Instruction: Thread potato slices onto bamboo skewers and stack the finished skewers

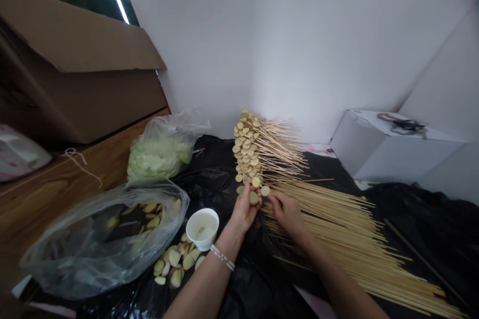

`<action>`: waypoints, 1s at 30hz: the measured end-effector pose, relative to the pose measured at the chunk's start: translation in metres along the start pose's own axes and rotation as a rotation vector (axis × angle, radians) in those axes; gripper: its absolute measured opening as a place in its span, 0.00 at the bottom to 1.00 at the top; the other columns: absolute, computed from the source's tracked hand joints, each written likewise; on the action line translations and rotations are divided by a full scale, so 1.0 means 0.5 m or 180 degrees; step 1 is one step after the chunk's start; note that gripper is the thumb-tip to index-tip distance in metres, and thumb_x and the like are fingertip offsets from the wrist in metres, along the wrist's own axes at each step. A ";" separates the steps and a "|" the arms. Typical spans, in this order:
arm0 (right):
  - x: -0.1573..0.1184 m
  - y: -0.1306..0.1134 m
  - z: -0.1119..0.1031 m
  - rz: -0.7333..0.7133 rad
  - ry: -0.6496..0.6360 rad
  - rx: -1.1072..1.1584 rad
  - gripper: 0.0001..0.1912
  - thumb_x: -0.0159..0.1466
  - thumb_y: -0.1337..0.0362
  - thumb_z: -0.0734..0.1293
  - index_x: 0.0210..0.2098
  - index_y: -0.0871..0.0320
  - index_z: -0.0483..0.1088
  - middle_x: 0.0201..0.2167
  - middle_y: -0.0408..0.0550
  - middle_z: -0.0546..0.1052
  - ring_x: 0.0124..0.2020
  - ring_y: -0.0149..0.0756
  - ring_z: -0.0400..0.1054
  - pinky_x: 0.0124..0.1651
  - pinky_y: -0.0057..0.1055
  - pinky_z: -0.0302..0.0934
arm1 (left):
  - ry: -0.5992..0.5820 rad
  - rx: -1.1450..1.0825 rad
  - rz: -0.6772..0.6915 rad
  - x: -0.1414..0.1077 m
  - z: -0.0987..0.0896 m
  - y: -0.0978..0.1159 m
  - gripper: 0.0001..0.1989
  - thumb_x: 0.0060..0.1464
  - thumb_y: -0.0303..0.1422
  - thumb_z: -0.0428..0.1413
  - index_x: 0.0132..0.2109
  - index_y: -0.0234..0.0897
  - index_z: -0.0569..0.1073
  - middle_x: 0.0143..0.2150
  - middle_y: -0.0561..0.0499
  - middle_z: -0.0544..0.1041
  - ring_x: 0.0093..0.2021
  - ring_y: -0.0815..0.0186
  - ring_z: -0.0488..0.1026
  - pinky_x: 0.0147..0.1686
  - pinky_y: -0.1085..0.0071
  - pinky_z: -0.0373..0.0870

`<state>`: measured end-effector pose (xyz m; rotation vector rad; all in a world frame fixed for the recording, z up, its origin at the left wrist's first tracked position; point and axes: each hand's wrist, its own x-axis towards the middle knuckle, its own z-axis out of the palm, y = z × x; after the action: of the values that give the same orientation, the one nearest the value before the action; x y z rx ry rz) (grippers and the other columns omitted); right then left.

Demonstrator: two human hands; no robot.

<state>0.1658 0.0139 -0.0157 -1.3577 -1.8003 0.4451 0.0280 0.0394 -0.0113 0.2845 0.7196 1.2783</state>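
My left hand (pixel 243 212), with a beaded bracelet on the wrist, is closed around several round potato slices (pixel 254 198). Just right of it my right hand (pixel 287 213) pinches a thin bamboo skewer, mostly hidden by the fingers, beside a pale potato slice (pixel 265 190). Beyond both hands lies a stack of skewered potato slices (pixel 246 144), their bare stick ends pointing right. Loose bamboo skewers (pixel 348 239) are spread under and beside my right forearm. Left of my left wrist are a white cup (pixel 202 224) with some liquid and a heap of loose slices (pixel 175 264).
An open clear plastic bag (pixel 149 254) with more slices lies at the left, and a tied bag of pale green vegetable (pixel 160 154) behind it. A cardboard box (pixel 86 94) stands back left, a white box (pixel 389 147) back right. Black plastic sheeting (pixel 217 159) covers the surface.
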 end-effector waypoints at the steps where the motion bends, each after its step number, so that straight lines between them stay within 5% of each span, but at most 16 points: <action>1: 0.002 0.002 -0.006 0.0026 0.0068 -0.0003 0.15 0.64 0.61 0.57 0.33 0.57 0.74 0.26 0.48 0.77 0.27 0.35 0.68 0.34 0.29 0.57 | -0.0026 -0.0229 -0.0204 -0.002 0.001 0.005 0.15 0.52 0.40 0.59 0.35 0.29 0.77 0.29 0.46 0.75 0.28 0.71 0.70 0.26 0.77 0.69; 4: 0.009 0.012 -0.023 0.0161 0.0180 0.0015 0.15 0.63 0.59 0.58 0.34 0.58 0.74 0.25 0.48 0.77 0.26 0.35 0.67 0.32 0.29 0.57 | -0.0179 -0.0671 -0.0511 -0.008 -0.001 0.017 0.10 0.54 0.29 0.53 0.41 0.29 0.76 0.33 0.43 0.76 0.34 0.66 0.74 0.34 0.71 0.74; 11: 0.016 0.024 -0.040 0.0143 0.0125 -0.0046 0.15 0.63 0.58 0.58 0.33 0.58 0.74 0.22 0.47 0.74 0.23 0.34 0.65 0.30 0.28 0.55 | -0.0362 -0.0533 -0.0331 -0.001 -0.007 0.009 0.25 0.45 0.17 0.51 0.53 0.29 0.70 0.39 0.42 0.77 0.43 0.62 0.76 0.48 0.64 0.74; 23: 0.022 0.020 -0.059 0.0112 -0.0158 -0.0160 0.16 0.63 0.59 0.58 0.32 0.58 0.75 0.21 0.46 0.74 0.24 0.35 0.66 0.31 0.28 0.54 | -0.0039 -0.0345 0.0151 0.009 -0.013 0.003 0.11 0.50 0.17 0.56 0.40 0.32 0.75 0.40 0.45 0.79 0.42 0.64 0.77 0.45 0.68 0.75; 30: 0.031 0.036 -0.090 0.0121 -0.0616 -0.0127 0.15 0.63 0.61 0.59 0.26 0.57 0.74 0.20 0.44 0.74 0.24 0.33 0.64 0.30 0.27 0.53 | 0.0357 -0.0346 0.0124 0.006 -0.008 0.011 0.12 0.53 0.17 0.55 0.42 0.35 0.75 0.37 0.49 0.78 0.32 0.73 0.75 0.31 0.80 0.74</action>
<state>0.2107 0.0260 0.0051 -1.4189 -1.9514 0.5807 0.0213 0.0429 -0.0122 0.1397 0.7398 1.3737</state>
